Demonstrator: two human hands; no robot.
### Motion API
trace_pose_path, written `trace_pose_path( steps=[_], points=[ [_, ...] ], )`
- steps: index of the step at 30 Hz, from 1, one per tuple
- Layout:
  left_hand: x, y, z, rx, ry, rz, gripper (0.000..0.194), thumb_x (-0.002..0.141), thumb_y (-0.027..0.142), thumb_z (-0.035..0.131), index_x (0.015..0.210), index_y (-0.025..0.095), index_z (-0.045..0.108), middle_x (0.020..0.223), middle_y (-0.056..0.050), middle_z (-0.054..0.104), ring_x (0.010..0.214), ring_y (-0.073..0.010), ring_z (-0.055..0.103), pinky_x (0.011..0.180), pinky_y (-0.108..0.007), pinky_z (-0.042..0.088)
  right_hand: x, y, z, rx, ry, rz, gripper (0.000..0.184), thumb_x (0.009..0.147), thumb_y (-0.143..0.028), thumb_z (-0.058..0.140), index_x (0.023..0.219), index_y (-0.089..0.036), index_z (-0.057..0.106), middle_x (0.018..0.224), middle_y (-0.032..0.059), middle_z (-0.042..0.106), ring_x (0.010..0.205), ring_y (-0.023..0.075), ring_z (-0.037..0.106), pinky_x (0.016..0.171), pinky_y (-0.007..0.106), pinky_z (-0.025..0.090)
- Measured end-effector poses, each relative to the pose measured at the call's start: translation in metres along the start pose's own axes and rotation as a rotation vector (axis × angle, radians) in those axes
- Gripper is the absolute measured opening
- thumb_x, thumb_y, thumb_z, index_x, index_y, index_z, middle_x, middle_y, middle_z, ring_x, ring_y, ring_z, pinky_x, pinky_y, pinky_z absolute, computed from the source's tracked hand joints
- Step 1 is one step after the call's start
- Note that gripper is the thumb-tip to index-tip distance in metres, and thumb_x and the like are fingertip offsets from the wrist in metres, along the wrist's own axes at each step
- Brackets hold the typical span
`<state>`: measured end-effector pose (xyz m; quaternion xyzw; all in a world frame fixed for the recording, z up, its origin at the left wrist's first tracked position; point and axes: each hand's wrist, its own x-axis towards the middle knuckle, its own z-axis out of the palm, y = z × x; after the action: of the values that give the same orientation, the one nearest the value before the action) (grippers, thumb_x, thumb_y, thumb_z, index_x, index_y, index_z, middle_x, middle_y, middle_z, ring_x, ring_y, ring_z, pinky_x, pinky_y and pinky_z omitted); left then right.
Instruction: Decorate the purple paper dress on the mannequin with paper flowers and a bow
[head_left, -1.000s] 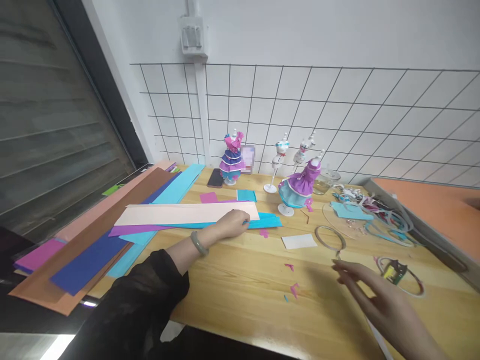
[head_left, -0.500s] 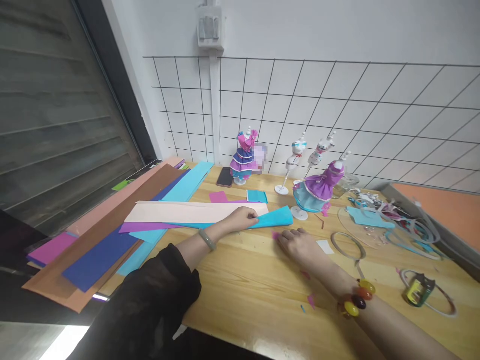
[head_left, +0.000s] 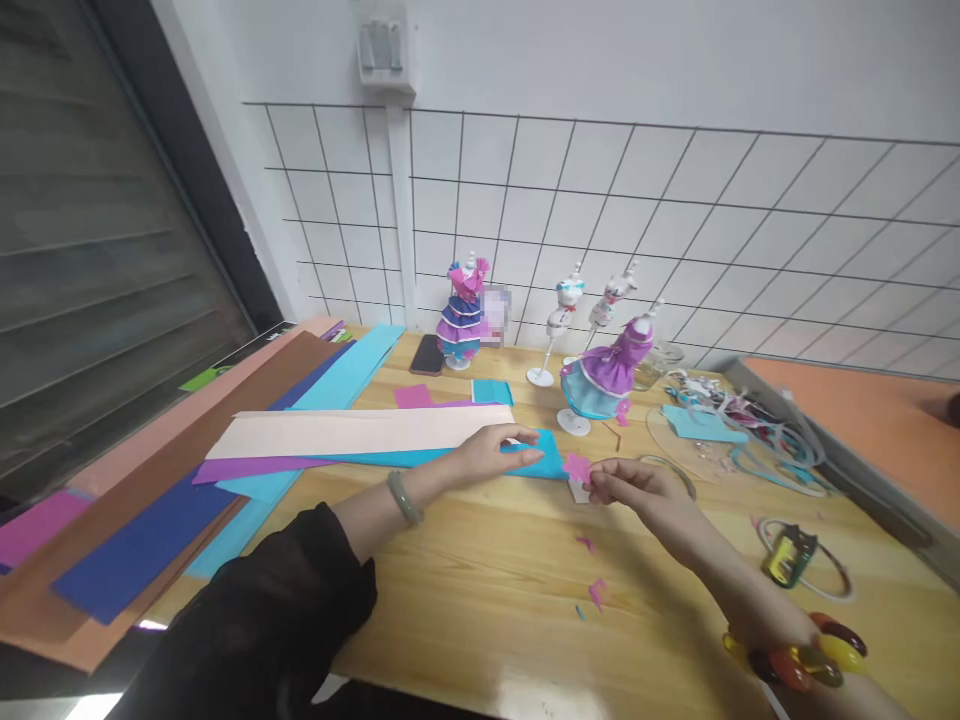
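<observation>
From where I stand, the person's right hand [head_left: 637, 485] has a small bright-pink, flower-shaped piece of thin paper [head_left: 577, 467] pinched between thumb and fingertips. The flower sticks out on the left side of those fingers, so it sits between the two hands, nearer the right one. It is just beside the right end of a bright-blue crepe-paper strip [head_left: 551, 455]; whether they touch, I can't tell. A little white paper rectangle [head_left: 580, 493] peeks out just on the near side of the flower.

The left hand [head_left: 487, 452] is over the blue strip, thumb and fingers parted with nothing visible between them, to the left of the flower. A pale-green bangle [head_left: 405, 497] circles that wrist; chunky amber and brown beads [head_left: 795, 665] ring the other.

A long cream paper strip [head_left: 360, 431] stretches left from the left hand, partly covering the blue one. On the far side of the right hand, a white miniature dress form in a purple and light-blue dress [head_left: 604, 380] stands on the pale wooden table [head_left: 465, 600]. Pink paper scraps [head_left: 596, 594] lie on the near side.
</observation>
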<state>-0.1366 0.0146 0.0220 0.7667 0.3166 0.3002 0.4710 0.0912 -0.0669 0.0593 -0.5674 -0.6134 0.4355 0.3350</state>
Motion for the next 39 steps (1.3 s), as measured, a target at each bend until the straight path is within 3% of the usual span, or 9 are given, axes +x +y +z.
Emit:
trace_pose_path(
  steps=[4, 7, 16, 21, 26, 33, 39],
  points=[
    [0.015, 0.025, 0.019, -0.285, -0.238, -0.041, 0.050, 0.075, 0.051, 0.056, 0.108, 0.014, 0.060, 0.113, -0.011, 0.061, 0.105, -0.0195, 0.055, 0.090, -0.030, 0.040, -0.011, -0.007, -0.001, 0.147, 0.026, 0.032, 0.029, 0.071, -0.047, 0.064, 0.071, -0.018, 0.066, 0.067, 0.0027, 0.064, 0.066, 0.0137, 0.056, 0.070, 0.027, 0.044],
    [0.026, 0.036, 0.032, -0.291, -0.293, -0.064, 0.046, 0.070, 0.050, 0.063, 0.096, 0.012, 0.064, 0.100, -0.009, 0.065, 0.094, -0.0174, 0.058, 0.083, -0.028, 0.042, -0.013, -0.005, -0.003, 0.167, 0.066, 0.019, 0.029, 0.071, -0.047, 0.064, 0.074, -0.018, 0.066, 0.066, 0.0025, 0.064, 0.065, 0.0137, 0.055, 0.068, 0.027, 0.043],
    [0.050, 0.030, 0.056, -0.344, -0.314, -0.018, 0.042, 0.070, 0.046, 0.065, 0.097, 0.014, 0.065, 0.099, -0.007, 0.065, 0.089, -0.0149, 0.057, 0.078, -0.026, 0.042, -0.015, 0.008, -0.024, 0.183, 0.235, 0.088, 0.043, 0.073, -0.054, 0.059, 0.092, -0.016, 0.068, 0.077, 0.0075, 0.066, 0.074, 0.0170, 0.058, 0.070, 0.029, 0.045],
    [0.060, 0.030, 0.056, -0.305, -0.343, 0.007, 0.033, 0.072, 0.042, 0.063, 0.090, 0.015, 0.067, 0.090, -0.004, 0.064, 0.083, -0.0130, 0.056, 0.074, -0.024, 0.040, -0.006, -0.002, -0.022, 0.049, 0.216, 0.062, 0.048, 0.072, -0.058, 0.057, 0.095, -0.017, 0.067, 0.085, 0.0090, 0.068, 0.081, 0.0213, 0.061, 0.071, 0.031, 0.047],
    [0.057, 0.027, 0.050, -0.226, -0.312, 0.019, 0.030, 0.073, 0.043, 0.061, 0.082, 0.015, 0.065, 0.077, -0.001, 0.059, 0.074, -0.0101, 0.052, 0.065, -0.021, 0.038, 0.006, -0.006, -0.010, 0.027, 0.269, 0.015, 0.043, 0.064, -0.056, 0.066, 0.079, -0.016, 0.064, 0.074, 0.0069, 0.067, 0.072, 0.0198, 0.061, 0.065, 0.029, 0.046],
    [0.060, 0.020, 0.038, -0.276, -0.291, -0.028, 0.030, 0.068, 0.037, 0.066, 0.087, 0.013, 0.067, 0.087, -0.005, 0.063, 0.085, -0.0146, 0.056, 0.074, -0.025, 0.042, 0.011, -0.001, -0.012, 0.071, 0.348, 0.032, 0.041, 0.061, -0.054, 0.069, 0.078, -0.017, 0.066, 0.075, 0.0060, 0.067, 0.068, 0.0174, 0.058, 0.062, 0.027, 0.044],
    [0.071, 0.004, 0.040, -0.483, -0.106, -0.225, 0.035, 0.068, 0.035, 0.067, 0.093, 0.012, 0.062, 0.087, -0.008, 0.064, 0.080, -0.0133, 0.059, 0.068, -0.026, 0.043, 0.016, 0.005, -0.013, 0.079, 0.349, 0.018, 0.042, 0.062, -0.054, 0.069, 0.081, -0.016, 0.067, 0.078, 0.0076, 0.067, 0.068, 0.0170, 0.058, 0.061, 0.027, 0.045]
  ],
)
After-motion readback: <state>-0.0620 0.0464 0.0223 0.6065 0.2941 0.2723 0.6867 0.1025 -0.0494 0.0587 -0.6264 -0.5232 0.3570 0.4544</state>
